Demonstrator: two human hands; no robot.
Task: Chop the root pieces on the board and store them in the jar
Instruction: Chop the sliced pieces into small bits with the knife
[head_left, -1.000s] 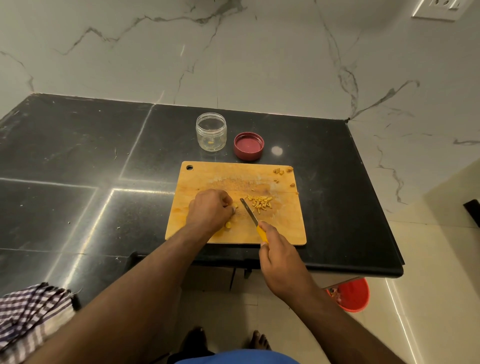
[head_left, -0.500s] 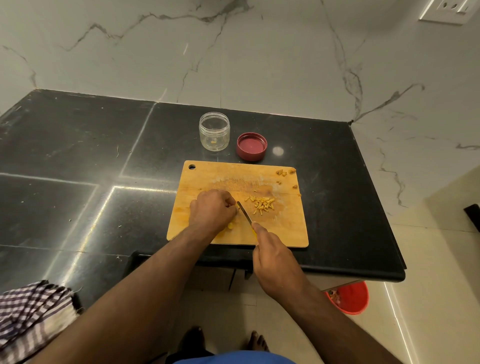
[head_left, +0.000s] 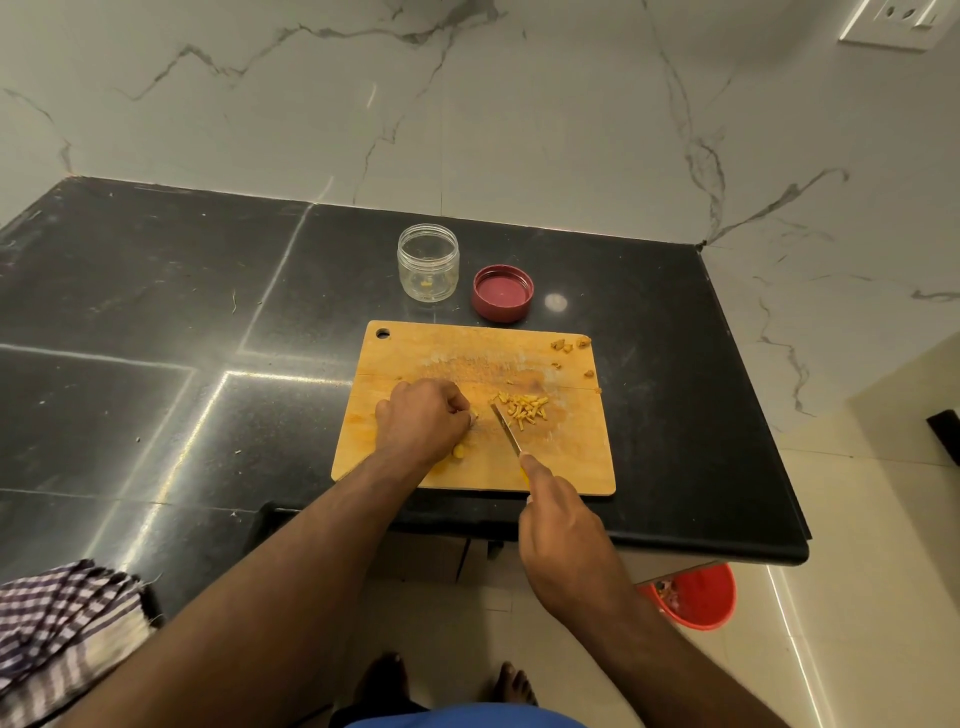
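- Wooden board (head_left: 415, 353) sits at the desk's (head_left: 156, 291) near edge and serves as the landmark; chopping is the step in hand.
- Left hand (head_left: 423, 418) rests curled on the board's middle, fingers bunched over a root piece (head_left: 459, 451) that peeks out at its near side.
- Right hand (head_left: 563, 540) grips the knife (head_left: 506, 428), fingers wrapped on a mostly hidden yellow handle; the blade lies just left of the chopped pile (head_left: 524, 408).
- Scraps (head_left: 569, 347) lie at the board's far right corner.
- Beyond the board stand the open jar (head_left: 428, 262) and its red lid (head_left: 503, 292).
- Next, likely more cuts, then transfer to the jar.
- Whether the edge touches wood cannot be told.
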